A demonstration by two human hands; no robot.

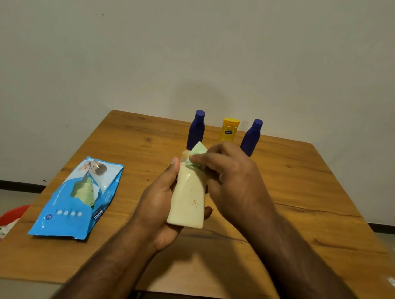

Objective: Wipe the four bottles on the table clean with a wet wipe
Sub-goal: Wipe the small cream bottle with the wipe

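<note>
Fingers (205, 161) of right hand (232, 179) are curled, pinching a pale green wet wipe (197, 153) vs the neck of the cream bottle (189, 197); wipe is bunched round the cap end, one corner poking up past the fingertips. Left hand (161, 201) grips the same bottle from below & its left side: thumb along the left edge up near the shoulder, one fingertip showing at the lower right edge, other fingers hidden behind the body.

Largest first: wooden table (309, 185) lies under both hands, well beyond the fingertips on all sides. Blue wipes pack (77, 197) lies flat on it, off to the left of the left thumb, well apart, flap open w/ a green wipe showing in the window. Red bin (0, 228) sits lower, past the table's left edge, crumpled wipes inside.

Cream bottle: held above the table betw. the two hands, long axis running near-to-far, base toward the person, cap end pointing away & slightly left of straight ahead. Small orange-ish marks on its facing side.

Beyond the right fingertips, 3 bottles stand upright near the far table edge, caps up: left blue bottle (196, 129) just behind the wipe's corner, yellow bottle (229, 130) further back in the middle, right blue bottle (251, 136) behind the right knuckles, base partly hidden.
</note>
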